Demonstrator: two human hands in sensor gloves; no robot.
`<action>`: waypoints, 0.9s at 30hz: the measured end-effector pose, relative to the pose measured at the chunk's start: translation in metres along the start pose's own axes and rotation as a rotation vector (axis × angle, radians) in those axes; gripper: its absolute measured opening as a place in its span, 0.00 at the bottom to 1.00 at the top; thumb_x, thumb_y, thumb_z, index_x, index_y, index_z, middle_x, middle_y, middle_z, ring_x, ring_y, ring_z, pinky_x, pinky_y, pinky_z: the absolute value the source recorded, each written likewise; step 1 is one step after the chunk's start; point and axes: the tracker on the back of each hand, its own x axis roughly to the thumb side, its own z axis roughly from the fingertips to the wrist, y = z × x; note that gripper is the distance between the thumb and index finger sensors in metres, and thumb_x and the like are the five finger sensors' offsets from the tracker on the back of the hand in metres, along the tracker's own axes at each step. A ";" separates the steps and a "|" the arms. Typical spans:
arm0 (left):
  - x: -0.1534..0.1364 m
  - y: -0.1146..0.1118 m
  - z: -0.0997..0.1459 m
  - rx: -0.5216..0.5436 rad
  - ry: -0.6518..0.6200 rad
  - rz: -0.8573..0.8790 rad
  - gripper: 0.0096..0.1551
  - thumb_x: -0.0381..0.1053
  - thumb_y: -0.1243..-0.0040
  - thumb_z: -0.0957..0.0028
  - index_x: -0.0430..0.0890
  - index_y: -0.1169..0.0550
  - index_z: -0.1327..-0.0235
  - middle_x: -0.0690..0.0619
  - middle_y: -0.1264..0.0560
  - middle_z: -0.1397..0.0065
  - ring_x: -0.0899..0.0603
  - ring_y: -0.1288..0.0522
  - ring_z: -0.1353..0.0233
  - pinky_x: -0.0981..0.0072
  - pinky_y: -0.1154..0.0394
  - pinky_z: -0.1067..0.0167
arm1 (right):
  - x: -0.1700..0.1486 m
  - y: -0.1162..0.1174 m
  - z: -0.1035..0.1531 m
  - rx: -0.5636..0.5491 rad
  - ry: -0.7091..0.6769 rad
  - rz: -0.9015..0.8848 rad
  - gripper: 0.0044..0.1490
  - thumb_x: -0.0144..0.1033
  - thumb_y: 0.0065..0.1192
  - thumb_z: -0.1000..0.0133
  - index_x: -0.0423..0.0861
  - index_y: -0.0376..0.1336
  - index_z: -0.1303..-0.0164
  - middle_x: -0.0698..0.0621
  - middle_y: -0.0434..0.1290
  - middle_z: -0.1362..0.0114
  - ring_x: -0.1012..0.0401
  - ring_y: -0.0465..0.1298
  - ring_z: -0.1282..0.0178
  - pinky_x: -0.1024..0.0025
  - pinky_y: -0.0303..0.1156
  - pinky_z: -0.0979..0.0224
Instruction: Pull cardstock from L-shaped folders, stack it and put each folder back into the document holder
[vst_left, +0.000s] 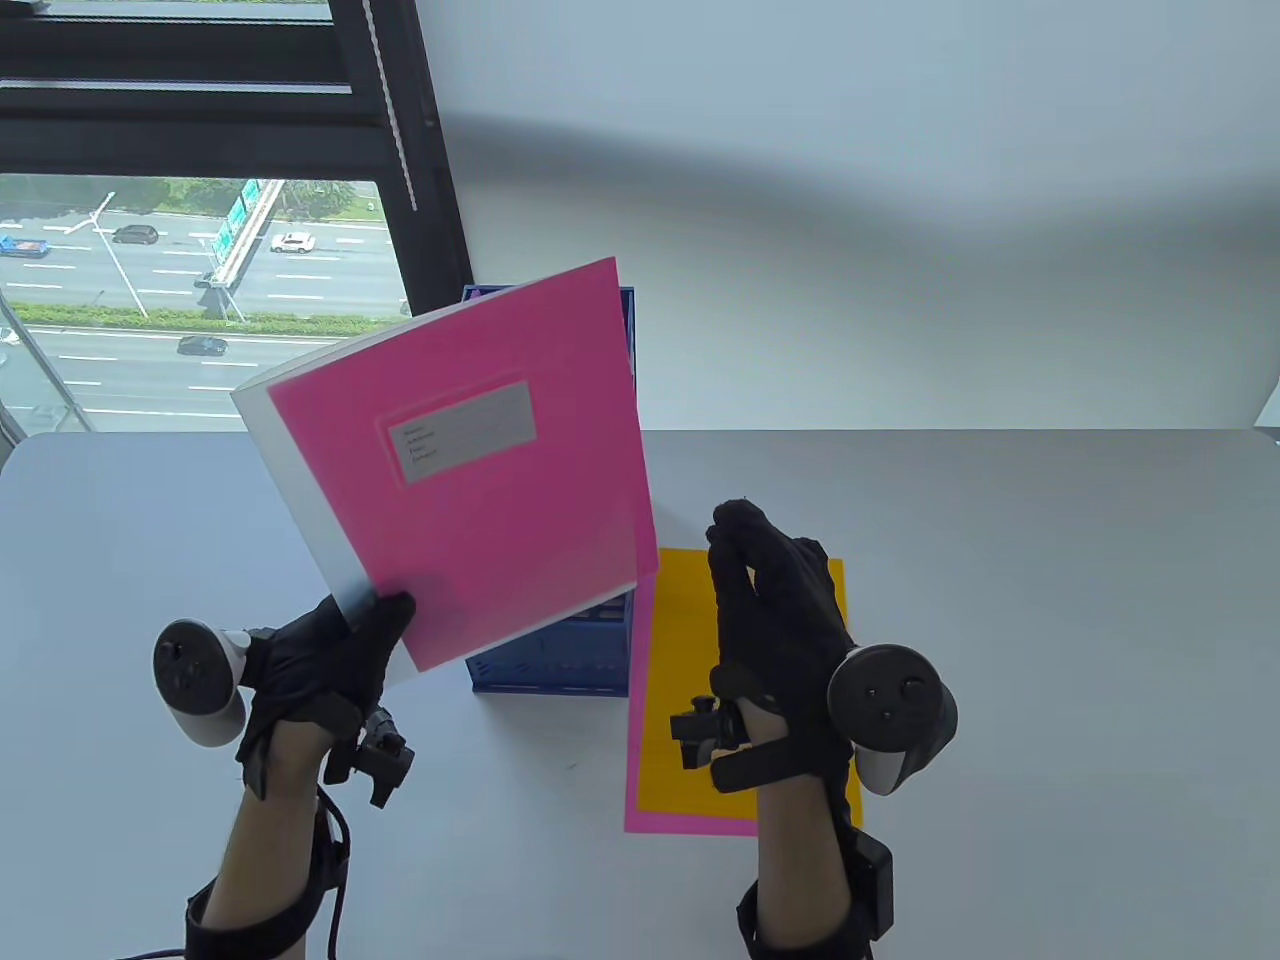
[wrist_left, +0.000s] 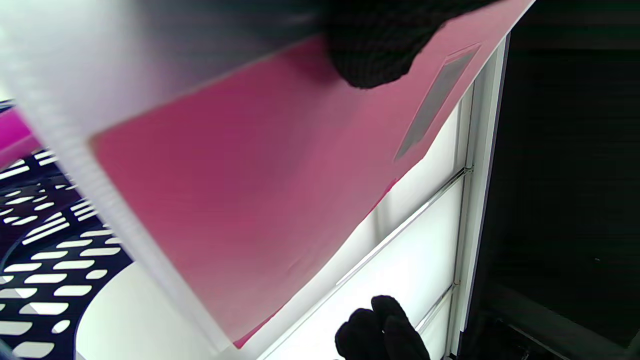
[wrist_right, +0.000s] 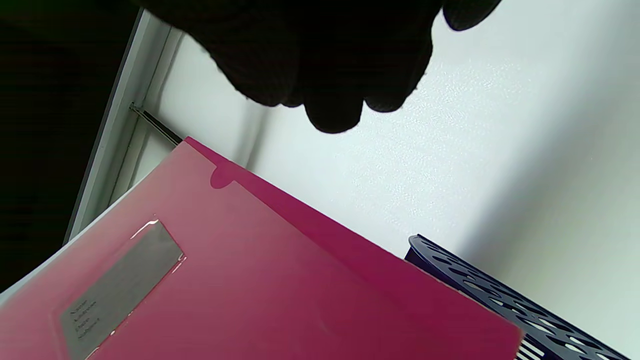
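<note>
My left hand (vst_left: 340, 640) pinches the lower left corner of a translucent L-shaped folder (vst_left: 470, 460) with pink cardstock inside and a grey label on its front. The folder is held up, tilted, in front of the blue document holder (vst_left: 560, 655). The thumb (wrist_left: 372, 55) presses on the folder's face in the left wrist view. My right hand (vst_left: 775, 600) hovers over a flat stack with orange cardstock (vst_left: 680, 690) on top of pink cardstock (vst_left: 690, 823); its fingers are loosely curled and hold nothing. The pink folder (wrist_right: 280, 280) shows below the right hand's fingers (wrist_right: 330, 75).
The grey table (vst_left: 1050, 650) reaches to a white wall behind. A window (vst_left: 190, 290) with a dark frame stands at the back left. The blue holder (wrist_right: 525, 310) has perforated walls.
</note>
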 end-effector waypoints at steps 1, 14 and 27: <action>-0.002 0.000 0.000 -0.020 0.002 0.016 0.25 0.51 0.41 0.38 0.44 0.20 0.32 0.48 0.16 0.41 0.36 0.15 0.40 0.38 0.32 0.28 | -0.003 -0.001 -0.001 0.019 0.010 -0.024 0.33 0.49 0.68 0.35 0.55 0.61 0.21 0.53 0.70 0.23 0.51 0.70 0.25 0.44 0.51 0.17; -0.035 -0.027 -0.006 -0.301 0.089 0.194 0.24 0.51 0.41 0.38 0.44 0.20 0.32 0.48 0.16 0.41 0.36 0.14 0.40 0.37 0.32 0.29 | -0.052 0.022 -0.015 0.350 0.146 -0.367 0.33 0.50 0.72 0.37 0.50 0.64 0.24 0.56 0.77 0.33 0.57 0.80 0.40 0.47 0.60 0.20; -0.049 -0.023 -0.002 -0.228 0.108 0.347 0.30 0.53 0.40 0.37 0.47 0.28 0.22 0.47 0.21 0.33 0.37 0.17 0.35 0.38 0.34 0.28 | -0.058 0.014 -0.016 0.262 0.106 -0.279 0.25 0.43 0.73 0.39 0.53 0.69 0.32 0.56 0.80 0.38 0.60 0.85 0.49 0.52 0.65 0.20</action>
